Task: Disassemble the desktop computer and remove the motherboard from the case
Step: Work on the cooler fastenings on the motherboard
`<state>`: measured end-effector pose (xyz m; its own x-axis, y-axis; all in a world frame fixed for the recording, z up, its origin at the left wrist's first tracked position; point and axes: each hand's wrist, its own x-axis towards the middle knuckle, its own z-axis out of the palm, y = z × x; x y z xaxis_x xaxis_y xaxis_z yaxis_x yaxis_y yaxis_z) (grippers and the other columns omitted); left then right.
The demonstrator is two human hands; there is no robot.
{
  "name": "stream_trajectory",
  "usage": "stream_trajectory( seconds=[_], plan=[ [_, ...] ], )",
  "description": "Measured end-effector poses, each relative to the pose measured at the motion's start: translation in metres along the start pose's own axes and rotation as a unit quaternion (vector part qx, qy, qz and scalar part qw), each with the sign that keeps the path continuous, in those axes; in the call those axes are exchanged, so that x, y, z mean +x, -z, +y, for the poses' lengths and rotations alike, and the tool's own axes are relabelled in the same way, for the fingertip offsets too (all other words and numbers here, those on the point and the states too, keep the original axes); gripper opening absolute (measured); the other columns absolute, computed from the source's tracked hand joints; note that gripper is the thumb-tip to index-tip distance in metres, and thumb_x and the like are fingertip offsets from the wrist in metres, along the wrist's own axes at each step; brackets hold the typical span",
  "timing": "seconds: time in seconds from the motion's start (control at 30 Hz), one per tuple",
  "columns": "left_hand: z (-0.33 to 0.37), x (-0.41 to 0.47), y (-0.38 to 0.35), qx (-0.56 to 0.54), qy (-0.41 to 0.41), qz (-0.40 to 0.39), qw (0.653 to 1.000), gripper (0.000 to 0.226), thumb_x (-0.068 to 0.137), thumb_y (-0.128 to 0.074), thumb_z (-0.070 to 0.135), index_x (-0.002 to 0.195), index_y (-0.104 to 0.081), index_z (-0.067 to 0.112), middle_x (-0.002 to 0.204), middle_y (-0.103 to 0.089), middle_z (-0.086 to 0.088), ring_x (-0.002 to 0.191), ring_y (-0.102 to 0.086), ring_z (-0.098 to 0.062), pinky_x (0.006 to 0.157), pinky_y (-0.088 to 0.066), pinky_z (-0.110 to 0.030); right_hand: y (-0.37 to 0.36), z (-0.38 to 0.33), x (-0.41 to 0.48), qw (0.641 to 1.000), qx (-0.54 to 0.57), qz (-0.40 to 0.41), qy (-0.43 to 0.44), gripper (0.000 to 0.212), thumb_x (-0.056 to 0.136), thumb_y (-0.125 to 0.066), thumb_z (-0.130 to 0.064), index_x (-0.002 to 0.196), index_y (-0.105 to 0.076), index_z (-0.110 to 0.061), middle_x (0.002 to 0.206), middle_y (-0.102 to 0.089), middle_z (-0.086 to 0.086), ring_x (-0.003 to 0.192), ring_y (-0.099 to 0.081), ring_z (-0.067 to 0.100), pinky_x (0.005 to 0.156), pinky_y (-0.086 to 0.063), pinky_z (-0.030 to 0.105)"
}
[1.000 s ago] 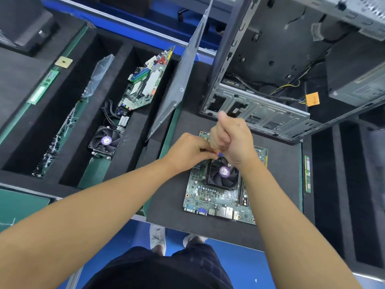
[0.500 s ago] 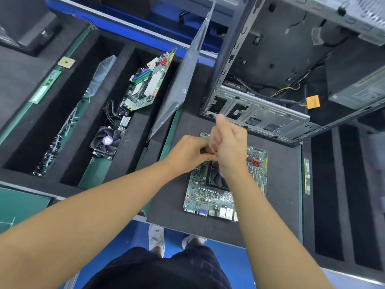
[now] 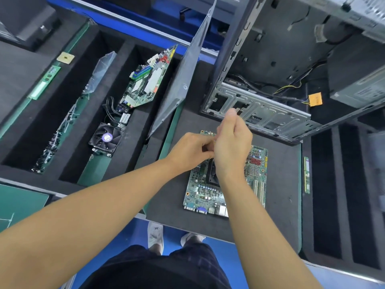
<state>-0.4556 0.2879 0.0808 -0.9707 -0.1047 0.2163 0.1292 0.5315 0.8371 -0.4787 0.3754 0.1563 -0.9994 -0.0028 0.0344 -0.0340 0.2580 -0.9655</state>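
Note:
The green motherboard (image 3: 205, 193) lies flat on a black foam pad (image 3: 281, 184), in front of the open metal case (image 3: 260, 113). Its black cooler (image 3: 210, 176) is mostly covered by my wrists. My right hand (image 3: 233, 142) hovers over the cooler's far left corner as a curled fist with the thumb up, around what looks like a screwdriver handle, which is hidden. My left hand (image 3: 191, 151) is pressed against it from the left, fingertips pinching something small at the same spot. What they pinch is hidden.
Inside the case hang loose cables with an orange connector (image 3: 315, 99) beside the power supply (image 3: 358, 84). A side panel (image 3: 183, 84) leans left of the case. Foam trays at left hold another board (image 3: 145, 80) and a loose fan (image 3: 106, 137). A memory stick (image 3: 306, 174) lies at right.
My right fist has risen a little and shifted over the cooler, so the fan that showed a second ago is now covered. My left hand stays at the same corner.

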Motion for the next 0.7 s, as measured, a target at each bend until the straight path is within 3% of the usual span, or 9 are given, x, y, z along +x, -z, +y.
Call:
stream_trajectory(
  seconds=[0.07, 0.17, 0.23, 0.33, 0.4, 0.5, 0.6, 0.7],
  plan=[
    [-0.004, -0.003, 0.0, 0.006, 0.002, -0.012, 1.0, 0.034, 0.078, -0.069, 0.015, 0.06, -0.046, 0.033, 0.057, -0.052, 0.025, 0.055, -0.043, 0.0, 0.054, -0.03, -0.01, 0.003, 0.003, 0.002, 0.993, 0.085, -0.081, 0.017, 0.056, 0.099, -0.046, -0.039, 0.05, -0.033, -0.016, 0.047, -0.03, 0.006, 0.047, -0.029, 0.019, 0.048, -0.025, 0.029],
    [-0.01, -0.007, -0.001, 0.009, 0.019, -0.014, 1.0, 0.029, 0.08, -0.078, 0.029, 0.065, -0.053, 0.028, 0.056, -0.053, 0.02, 0.058, -0.053, 0.0, 0.053, -0.033, -0.011, 0.013, 0.007, 0.023, 0.939, 0.128, -0.318, 0.012, 0.059, 0.095, -0.051, -0.039, 0.043, -0.031, -0.02, 0.041, -0.024, 0.003, 0.043, -0.018, 0.018, 0.047, -0.018, 0.026],
    [-0.01, -0.005, -0.003, 0.013, 0.035, -0.01, 0.999, 0.031, 0.078, -0.083, 0.03, 0.066, -0.058, 0.015, 0.059, -0.059, 0.009, 0.063, -0.055, -0.01, 0.053, -0.036, -0.014, 0.015, 0.005, 0.036, 0.922, 0.144, -0.358, -0.029, 0.058, 0.095, -0.051, -0.04, 0.046, -0.029, -0.018, 0.041, -0.024, 0.001, 0.041, -0.016, 0.017, 0.046, -0.018, 0.024],
    [-0.008, -0.001, -0.003, 0.012, 0.037, -0.016, 0.999, 0.031, 0.076, -0.084, 0.028, 0.067, -0.06, 0.011, 0.059, -0.058, 0.008, 0.063, -0.053, -0.011, 0.056, -0.038, -0.017, 0.021, 0.006, 0.041, 0.933, 0.145, -0.328, -0.042, 0.058, 0.099, -0.047, -0.038, 0.048, -0.03, -0.017, 0.042, -0.027, 0.0, 0.042, -0.02, 0.017, 0.045, -0.024, 0.024],
    [-0.01, 0.0, 0.0, 0.024, 0.039, -0.024, 0.999, 0.031, 0.076, -0.083, 0.03, 0.066, -0.059, 0.014, 0.057, -0.055, 0.014, 0.059, -0.053, -0.004, 0.054, -0.036, -0.017, 0.021, 0.004, 0.033, 0.953, 0.056, -0.298, -0.014, 0.054, 0.102, -0.043, -0.038, 0.051, -0.042, -0.018, 0.047, -0.039, 0.0, 0.046, -0.035, 0.02, 0.048, -0.035, 0.028],
    [-0.006, -0.001, 0.002, 0.019, 0.033, -0.025, 0.999, 0.028, 0.073, -0.065, 0.043, 0.063, -0.054, 0.019, 0.054, -0.051, 0.016, 0.055, -0.049, -0.003, 0.052, -0.031, -0.017, 0.016, -0.001, 0.018, 0.985, -0.067, -0.154, 0.026, 0.033, 0.1, -0.048, -0.039, 0.073, -0.056, -0.022, 0.067, -0.059, -0.006, 0.061, -0.052, 0.004, 0.058, -0.041, 0.012],
    [0.003, 0.001, 0.002, -0.005, 0.014, -0.014, 1.0, 0.022, 0.073, -0.051, 0.042, 0.054, -0.04, 0.035, 0.053, -0.051, 0.02, 0.05, -0.044, 0.0, 0.05, -0.028, -0.012, 0.008, -0.003, 0.009, 0.997, -0.07, -0.026, 0.017, 0.036, 0.101, -0.047, -0.041, 0.074, -0.053, -0.018, 0.064, -0.057, -0.008, 0.057, -0.051, 0.001, 0.057, -0.039, 0.011],
    [0.002, 0.0, 0.0, -0.002, -0.003, -0.015, 1.0, 0.028, 0.077, -0.051, 0.034, 0.055, -0.035, 0.043, 0.058, -0.051, 0.027, 0.05, -0.042, 0.001, 0.051, -0.025, -0.01, 0.003, 0.002, 0.0, 1.0, 0.011, -0.026, 0.0, 0.046, 0.102, -0.041, -0.041, 0.063, -0.041, -0.017, 0.055, -0.044, -0.009, 0.052, -0.04, 0.01, 0.053, -0.034, 0.024]
  ],
)
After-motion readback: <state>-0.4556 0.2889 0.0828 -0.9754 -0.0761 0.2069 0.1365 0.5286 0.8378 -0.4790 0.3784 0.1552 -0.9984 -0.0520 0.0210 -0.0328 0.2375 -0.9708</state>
